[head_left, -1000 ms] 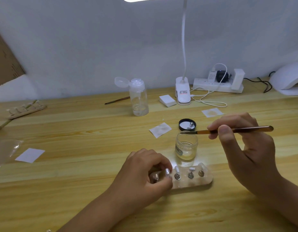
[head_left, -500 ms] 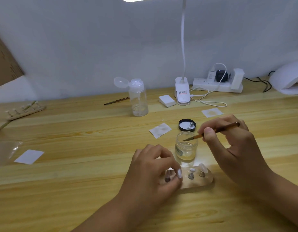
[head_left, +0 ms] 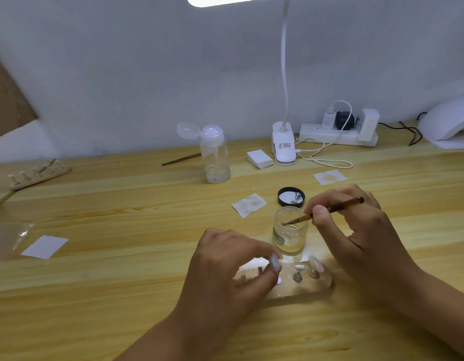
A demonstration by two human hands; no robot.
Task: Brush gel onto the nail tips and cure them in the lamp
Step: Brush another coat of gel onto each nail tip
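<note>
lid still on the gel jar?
No. The jar is open with the brush tip dipped through its mouth, and the black lid lies upside down on the table behind it.

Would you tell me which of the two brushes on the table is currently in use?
The brush in the right hand, its tip dipped into the open gel jar; the other brush lies untouched behind the clear bottle.

Desk [head_left: 95, 295]: pale grained wood, satin sheen. Jar [head_left: 290, 234]: clear glossy glass. Holder [head_left: 322, 285]: transparent glossy plastic with small metal pegs. Brush [head_left: 340, 205]: brown lacquered handle. Bottle [head_left: 215, 155]: clear plastic.
</note>
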